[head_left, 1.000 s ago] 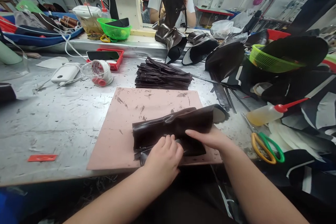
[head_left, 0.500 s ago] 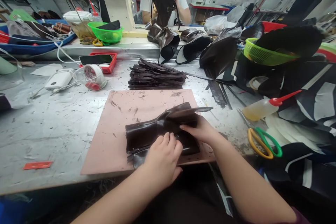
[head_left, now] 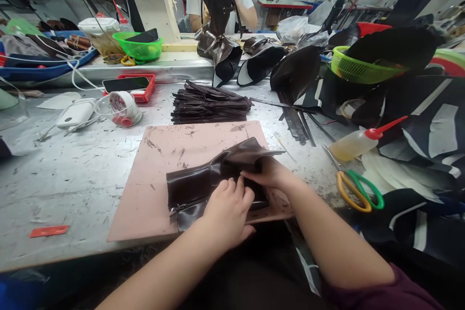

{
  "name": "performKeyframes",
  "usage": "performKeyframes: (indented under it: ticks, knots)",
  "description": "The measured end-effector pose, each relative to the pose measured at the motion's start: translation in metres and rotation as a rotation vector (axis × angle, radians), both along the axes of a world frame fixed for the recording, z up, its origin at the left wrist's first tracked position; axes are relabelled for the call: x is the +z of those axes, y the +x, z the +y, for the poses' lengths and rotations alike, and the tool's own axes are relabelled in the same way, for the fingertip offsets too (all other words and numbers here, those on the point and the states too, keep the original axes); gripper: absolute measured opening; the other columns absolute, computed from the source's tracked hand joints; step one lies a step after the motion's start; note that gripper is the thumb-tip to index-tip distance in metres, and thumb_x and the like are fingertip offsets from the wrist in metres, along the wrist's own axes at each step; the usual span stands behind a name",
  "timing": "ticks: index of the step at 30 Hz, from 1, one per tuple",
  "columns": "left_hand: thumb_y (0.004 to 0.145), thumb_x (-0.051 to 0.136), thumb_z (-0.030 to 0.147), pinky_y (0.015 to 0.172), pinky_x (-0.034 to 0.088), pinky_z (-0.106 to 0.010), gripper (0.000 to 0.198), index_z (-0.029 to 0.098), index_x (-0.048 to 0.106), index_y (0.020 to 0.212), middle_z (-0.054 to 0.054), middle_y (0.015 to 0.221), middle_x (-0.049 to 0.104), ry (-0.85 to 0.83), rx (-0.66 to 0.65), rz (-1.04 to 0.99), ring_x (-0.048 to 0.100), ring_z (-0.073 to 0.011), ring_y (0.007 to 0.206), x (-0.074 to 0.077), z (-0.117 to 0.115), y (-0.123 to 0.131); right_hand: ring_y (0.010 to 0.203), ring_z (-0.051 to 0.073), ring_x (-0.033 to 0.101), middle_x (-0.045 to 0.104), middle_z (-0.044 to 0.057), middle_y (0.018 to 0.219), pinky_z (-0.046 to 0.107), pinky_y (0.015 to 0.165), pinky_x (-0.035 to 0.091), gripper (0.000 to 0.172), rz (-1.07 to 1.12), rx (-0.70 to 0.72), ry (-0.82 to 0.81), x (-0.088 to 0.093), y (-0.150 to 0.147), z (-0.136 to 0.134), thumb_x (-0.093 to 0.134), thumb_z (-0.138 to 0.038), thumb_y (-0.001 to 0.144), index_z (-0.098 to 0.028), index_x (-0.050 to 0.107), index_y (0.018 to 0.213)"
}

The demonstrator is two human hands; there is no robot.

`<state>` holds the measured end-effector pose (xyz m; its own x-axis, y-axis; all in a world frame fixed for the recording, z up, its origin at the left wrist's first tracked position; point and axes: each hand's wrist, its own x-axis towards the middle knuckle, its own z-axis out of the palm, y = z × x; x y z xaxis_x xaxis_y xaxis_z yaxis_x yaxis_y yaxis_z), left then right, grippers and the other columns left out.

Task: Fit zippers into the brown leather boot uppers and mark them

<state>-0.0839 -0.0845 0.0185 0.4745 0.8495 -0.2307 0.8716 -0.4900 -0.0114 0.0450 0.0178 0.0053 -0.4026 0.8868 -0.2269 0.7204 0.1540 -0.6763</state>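
A dark brown leather boot upper (head_left: 189, 186) lies on its side on a pinkish board (head_left: 134, 203), its shaft pointing left. A zipper runs along its near side. My right hand (head_left: 269, 174) grips the upper at its right end, the thumb on the leather and the other fingers hidden beneath. Curled over the near side is my left hand (head_left: 228, 208), its fingers closed on the leather and the index fingertip close to my right thumb. What lies under the left fingers is hidden.
A stack of dark zippers (head_left: 210, 104) lies behind the board. On the right are scissors (head_left: 354, 191), a glue bottle (head_left: 354, 145) and a green basket (head_left: 363, 68). Finished-looking boot uppers (head_left: 227, 60) stand behind, near a sewing machine (head_left: 156, 0) and a seated person (head_left: 247, 5).
The left fingers have shifted slightly along the upper, the index finger now reaching nearer the right thumb. The right hand keeps its hold. The whole view has shifted a little.
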Motion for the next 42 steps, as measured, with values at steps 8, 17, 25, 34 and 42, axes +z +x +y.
performKeyframes:
  ticks: [8, 17, 25, 34, 42]
  knots:
    - [0.07, 0.061, 0.056, 0.094, 0.032, -0.043, 0.067, 0.005, 0.052, 0.113, -0.026, 0.129, 0.044, 0.06, 0.007, -0.014, 0.043, -0.0367, 0.117, -0.002, 0.004, 0.006, 0.095, 0.025, 0.062, 0.069, 0.005, 0.102, 0.036, 0.086, 0.049, 0.03, 0.04, 0.181, -0.035, 0.017, 0.008, 0.036, 0.072, -0.017, 0.065, -0.018, 0.069, 0.095]
    - [0.067, 0.061, 0.059, 0.092, 0.034, -0.043, 0.065, 0.008, 0.055, 0.108, -0.024, 0.127, 0.047, 0.062, 0.003, -0.006, 0.047, -0.0346, 0.112, 0.0, 0.009, 0.006, 0.088, 0.023, 0.064, 0.071, 0.0, 0.093, 0.031, 0.081, 0.052, 0.035, 0.005, 0.232, -0.159, 0.02, 0.016, 0.057, 0.078, -0.015, 0.055, -0.021, 0.071, 0.089]
    - [0.067, 0.062, 0.059, 0.09, 0.035, -0.042, 0.063, 0.009, 0.057, 0.104, -0.024, 0.124, 0.05, 0.095, -0.004, -0.012, 0.049, -0.0336, 0.108, -0.001, 0.009, 0.006, 0.097, 0.025, 0.061, 0.069, 0.002, 0.101, 0.035, 0.091, 0.047, 0.049, 0.009, 0.189, -0.092, -0.005, 0.016, 0.06, 0.081, -0.018, 0.05, -0.022, 0.069, 0.098]
    - [0.066, 0.063, 0.06, 0.091, 0.036, -0.043, 0.066, 0.009, 0.056, 0.107, -0.024, 0.134, 0.041, 0.088, 0.014, -0.031, 0.047, -0.0355, 0.114, -0.001, 0.008, 0.008, 0.087, 0.026, 0.063, 0.07, 0.0, 0.084, 0.04, 0.083, 0.052, 0.037, 0.021, 0.167, -0.105, -0.007, 0.022, 0.056, 0.08, -0.025, 0.051, -0.023, 0.071, 0.087]
    - [0.067, 0.06, 0.063, 0.095, 0.034, -0.046, 0.083, 0.007, 0.045, 0.127, -0.026, 0.137, 0.037, 0.053, 0.025, 0.01, 0.043, -0.0367, 0.119, 0.002, 0.009, 0.01, 0.053, 0.016, 0.061, 0.065, -0.003, 0.054, 0.028, 0.054, 0.053, 0.038, -0.024, 0.257, -0.26, -0.008, 0.023, 0.073, 0.079, -0.025, 0.051, -0.02, 0.071, 0.088]
